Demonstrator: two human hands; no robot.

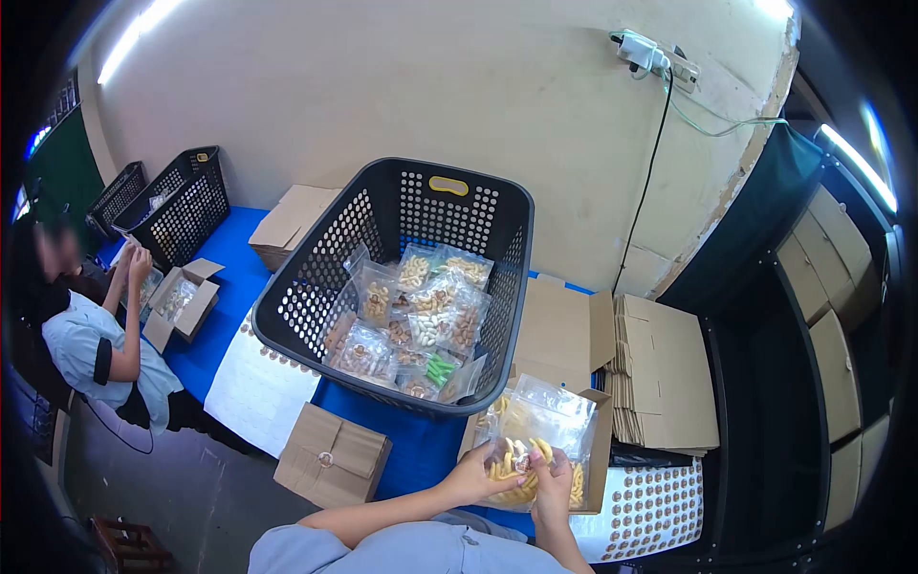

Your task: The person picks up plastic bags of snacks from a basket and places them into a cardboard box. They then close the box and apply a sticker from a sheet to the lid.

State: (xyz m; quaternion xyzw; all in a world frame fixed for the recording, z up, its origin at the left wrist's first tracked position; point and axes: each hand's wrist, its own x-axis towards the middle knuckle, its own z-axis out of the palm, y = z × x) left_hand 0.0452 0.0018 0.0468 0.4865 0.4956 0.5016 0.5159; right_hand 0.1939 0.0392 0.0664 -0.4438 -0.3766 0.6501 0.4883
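Observation:
My left hand (470, 478) and my right hand (551, 486) grip a clear plastic bag of yellow curved pieces (516, 463) from its two sides. The bag is just over an open cardboard box (601, 445). Inside that box lie other clear bags (555, 409), some with similar yellow pieces. Behind my hands a large black perforated basket (521, 287) contains several clear bags of assorted snack-like pieces (435, 311), some white, brown or green. My fingertips are partly hidden by the bag.
Closed cardboard box (330, 457) stands left of my hands. Flattened cartons (669, 373) are stacked at right, above a sheet of round stickers (655, 507); another sheet (263, 392) lies left. At far left, a person (105, 344) works beside an open box (186, 306) and black baskets (182, 206).

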